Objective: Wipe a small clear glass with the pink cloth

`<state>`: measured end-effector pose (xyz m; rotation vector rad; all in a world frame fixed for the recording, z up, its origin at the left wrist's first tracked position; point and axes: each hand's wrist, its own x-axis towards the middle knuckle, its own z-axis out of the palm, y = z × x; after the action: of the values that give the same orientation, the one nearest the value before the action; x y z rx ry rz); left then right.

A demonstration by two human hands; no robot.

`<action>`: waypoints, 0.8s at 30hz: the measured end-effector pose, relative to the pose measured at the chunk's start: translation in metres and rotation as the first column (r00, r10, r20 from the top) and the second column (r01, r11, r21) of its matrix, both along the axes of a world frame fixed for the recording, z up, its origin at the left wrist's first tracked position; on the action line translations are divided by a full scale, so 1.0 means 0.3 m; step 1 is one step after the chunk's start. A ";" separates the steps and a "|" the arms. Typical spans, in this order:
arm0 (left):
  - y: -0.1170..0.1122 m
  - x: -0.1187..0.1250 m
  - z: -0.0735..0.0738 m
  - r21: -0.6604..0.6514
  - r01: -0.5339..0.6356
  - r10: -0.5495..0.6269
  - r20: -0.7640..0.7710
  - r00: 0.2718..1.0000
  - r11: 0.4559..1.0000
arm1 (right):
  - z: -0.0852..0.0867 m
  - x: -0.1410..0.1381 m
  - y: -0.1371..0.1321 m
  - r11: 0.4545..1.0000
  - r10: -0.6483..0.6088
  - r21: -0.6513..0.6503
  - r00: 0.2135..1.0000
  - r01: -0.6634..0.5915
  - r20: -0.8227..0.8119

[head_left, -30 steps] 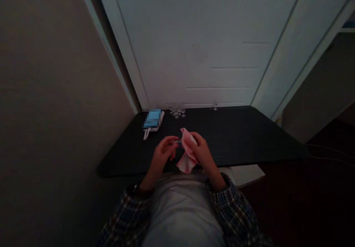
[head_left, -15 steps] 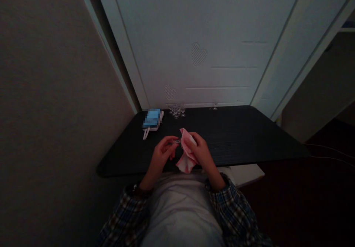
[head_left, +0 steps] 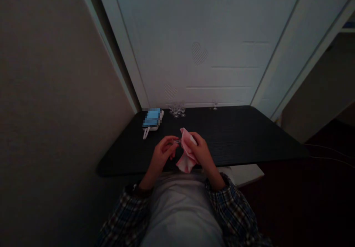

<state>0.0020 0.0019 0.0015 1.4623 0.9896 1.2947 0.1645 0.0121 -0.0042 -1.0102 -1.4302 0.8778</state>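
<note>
Fingers (head_left: 168,142) of the left hand (head_left: 161,155) pinch a small clear object (head_left: 176,141) at frame centre while the right hand (head_left: 203,154) clutches a crumpled pink cloth (head_left: 185,157), with a cluster of tiny clear glasses (head_left: 176,110) just above on the black table (head_left: 249,136).

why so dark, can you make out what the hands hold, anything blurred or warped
Head view: dim and underexposed, the black table swallows detail; the pink cloth in the right hand reads clearly, the small clear item pinched by the left hand is too dark to identify; the blue object at back left is pixelated; the wide lens slants the door frame lines.
</note>
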 end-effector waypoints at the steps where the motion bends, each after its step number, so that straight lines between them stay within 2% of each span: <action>1: 0.000 0.000 0.000 0.000 0.004 -0.004 -0.001 1.000 1.000 | -0.001 0.000 0.001 1.000 -0.001 0.000 1.000 0.001 0.001; 24: -0.005 0.001 0.009 -0.013 0.007 -0.007 -0.017 1.000 1.000 | 0.008 0.005 -0.008 1.000 -0.008 -0.001 1.000 0.008 0.022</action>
<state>0.0024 0.0005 0.0042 1.4674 1.0017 1.2706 0.1660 0.0098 -0.0017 -1.0290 -1.4434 0.8644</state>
